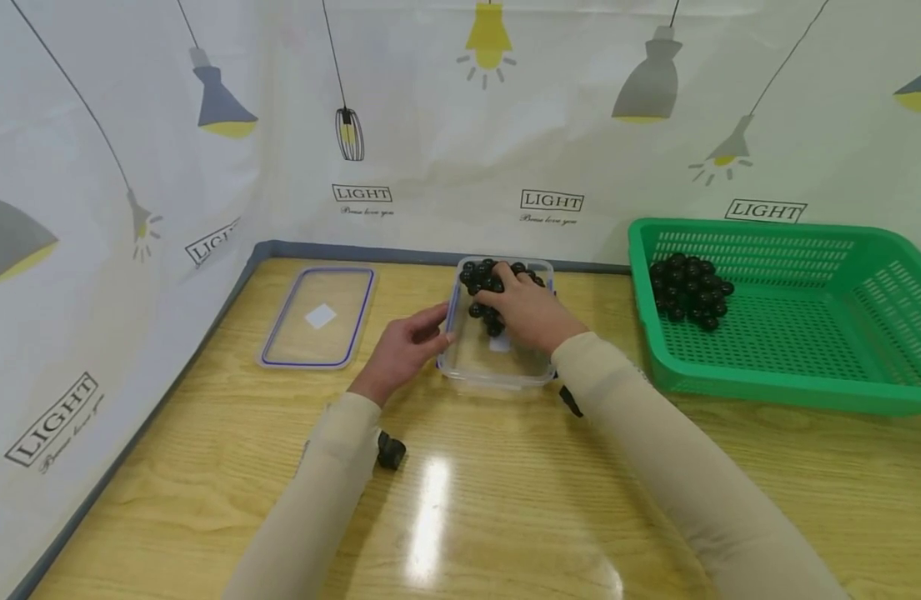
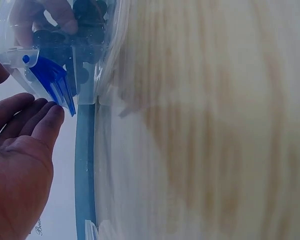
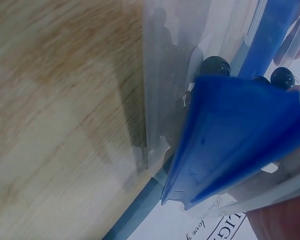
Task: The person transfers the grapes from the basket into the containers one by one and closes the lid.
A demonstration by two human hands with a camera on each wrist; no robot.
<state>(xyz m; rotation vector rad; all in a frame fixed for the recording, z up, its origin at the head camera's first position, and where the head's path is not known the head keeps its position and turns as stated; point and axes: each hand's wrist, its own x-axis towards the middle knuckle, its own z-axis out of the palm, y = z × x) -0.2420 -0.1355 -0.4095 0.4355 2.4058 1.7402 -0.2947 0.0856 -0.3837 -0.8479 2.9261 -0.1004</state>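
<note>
A bunch of dark grapes (image 1: 484, 272) lies toward the back of a clear plastic food container (image 1: 498, 381). My right hand (image 1: 531, 310) reaches in from above, its fingers and thumb curled round the grapes; the fingertips are partly hidden among them. Beside the container's left wall is my left hand (image 1: 402, 352), fingers loosely extended. In the left wrist view its fingertips are close to a hanging blue latch (image 2: 54, 80); whether they touch it I cannot tell. Another blue latch (image 3: 235, 132) fills much of the right wrist view, with a few grapes (image 3: 215, 66) behind it.
The container's blue-edged lid (image 1: 287, 333) lies flat on the wooden table (image 1: 490, 500) to the left. At the right stands a green plastic basket (image 1: 790, 385) with another bunch of grapes (image 1: 688, 287) in its left part. A lamp-patterned sheet (image 1: 445, 150) rises behind.
</note>
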